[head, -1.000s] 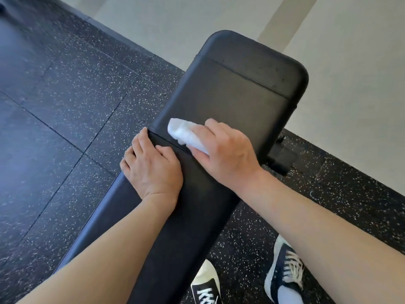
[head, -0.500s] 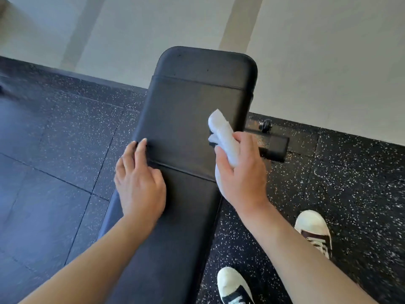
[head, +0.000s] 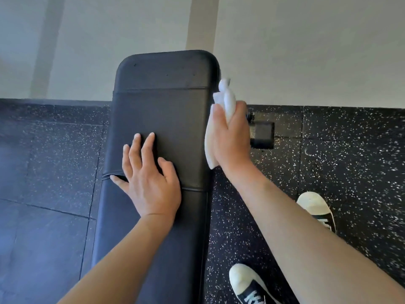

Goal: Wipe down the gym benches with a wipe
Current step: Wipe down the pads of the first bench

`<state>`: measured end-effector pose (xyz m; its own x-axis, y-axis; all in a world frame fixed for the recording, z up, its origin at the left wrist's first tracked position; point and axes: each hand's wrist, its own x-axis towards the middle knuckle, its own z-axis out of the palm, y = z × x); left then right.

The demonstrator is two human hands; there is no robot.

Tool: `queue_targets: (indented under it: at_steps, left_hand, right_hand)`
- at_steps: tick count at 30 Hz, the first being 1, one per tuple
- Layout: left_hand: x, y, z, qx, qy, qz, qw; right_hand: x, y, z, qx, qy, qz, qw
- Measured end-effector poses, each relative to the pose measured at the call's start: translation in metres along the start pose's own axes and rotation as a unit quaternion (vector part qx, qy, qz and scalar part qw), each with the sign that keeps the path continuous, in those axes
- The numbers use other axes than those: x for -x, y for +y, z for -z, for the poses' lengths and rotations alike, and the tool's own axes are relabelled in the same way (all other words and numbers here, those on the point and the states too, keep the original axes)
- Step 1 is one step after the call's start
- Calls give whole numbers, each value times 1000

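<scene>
On the left I see my left hand (head: 151, 183) lying flat on the black bench (head: 162, 110), fingers straight and spread, holding nothing; it only steadies the pad near the seam. I would keep it there with light pressure, so the bench does not rock. To the right, my right hand (head: 230, 139) has its fingers curled around the white wipe (head: 226, 99), which is pressed against the right side edge of the pad. For a good result, I think the wipe should follow this edge in 1 long stroke toward the far rounded end, with the cloth folded over the rim. My 2 shoes (head: 247, 284) stand near on the speckled floor (head: 350, 161).
</scene>
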<state>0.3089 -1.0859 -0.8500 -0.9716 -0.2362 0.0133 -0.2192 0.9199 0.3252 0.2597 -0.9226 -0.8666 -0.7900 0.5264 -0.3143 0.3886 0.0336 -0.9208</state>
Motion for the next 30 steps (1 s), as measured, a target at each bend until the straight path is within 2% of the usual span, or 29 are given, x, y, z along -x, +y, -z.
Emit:
queue_targets:
  at_steps: [4,10,14,16,19,21,24,30]
  left_hand:
    - [-1,6,2,-8,-14,7,1000]
    - [-3,6,2,-21,-19,13,1000]
    - [-4,3,0,-29,-15,10,999]
    - [-3,3,0,-32,-18,8,999]
    - [-3,3,1,-33,-21,11,999]
    - [-4,3,1,-40,-25,14,999]
    - [-3,3,4,-48,-40,17,998]
    - [-5,6,6,-51,-42,23,998]
  right_hand:
    - [-33,-18,-8,37,23,5,999]
    - [70,19,18,10,-73,24,997]
    - [102,36,26,36,-98,28,994]
    - [91,34,26,47,-97,52,993]
    - [51,21,21,70,-87,138,984]
    - [21,6,14,170,-95,221,956]
    - [-4,-21,-5,299,-130,347,879]
    - [-26,-50,-14,347,-229,492,765]
